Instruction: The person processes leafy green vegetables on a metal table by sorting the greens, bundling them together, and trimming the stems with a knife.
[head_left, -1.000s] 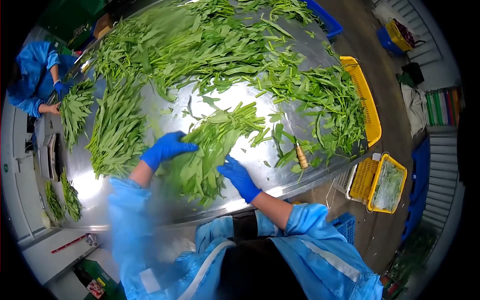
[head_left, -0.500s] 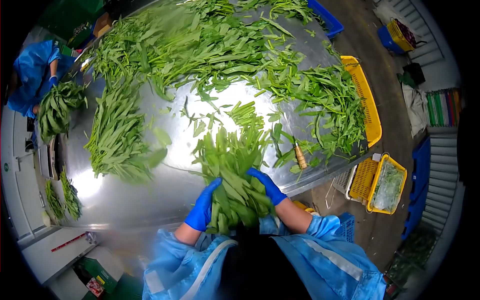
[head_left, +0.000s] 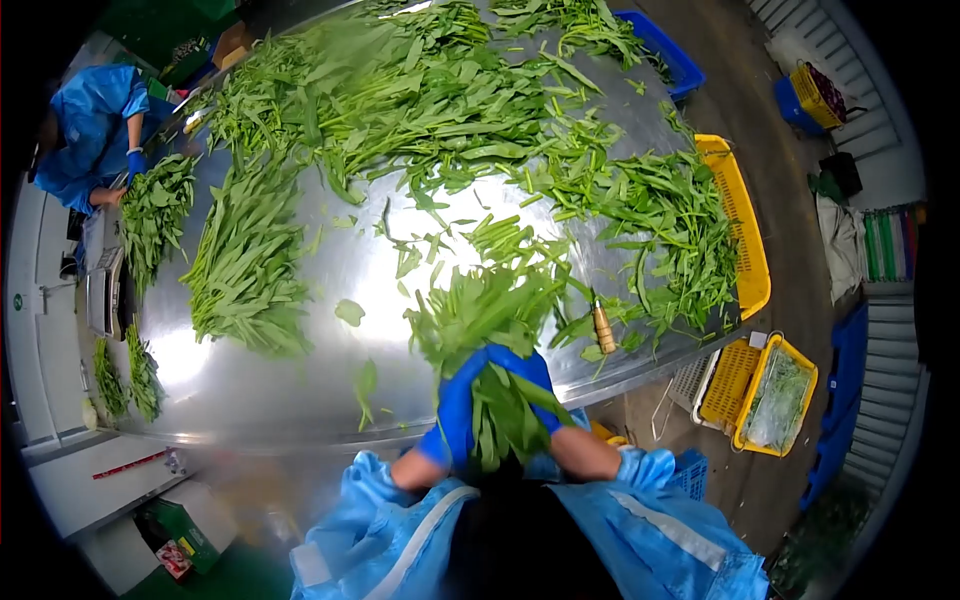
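Both of my hands wear blue gloves and close around a bunch of water spinach [head_left: 488, 318] at the table's near edge. My left hand [head_left: 458, 405] wraps it from the left, and my right hand [head_left: 538, 385] grips from the right, with the fingers meeting on top. Long leaves hang out below the hands toward my body, while the stems point away over the metal table [head_left: 330, 385]. Right of the bunch lies a tool with a wooden handle [head_left: 604, 328], its far end partly hidden by leaves. Short cut stems [head_left: 505, 238] lie just beyond the bunch.
A big heap of greens [head_left: 420, 110] covers the far side, and a neat pile [head_left: 245, 270] lies to the left. A co-worker [head_left: 95, 130] handles greens near a scale [head_left: 105, 290]. Yellow crates [head_left: 745, 230] and a blue crate [head_left: 675, 60] stand along the right.
My hands have come together and closed over the bunch, from holding its two sides. Loose leaves have dropped onto the table at left. The co-worker's bunch has moved to the scale area.
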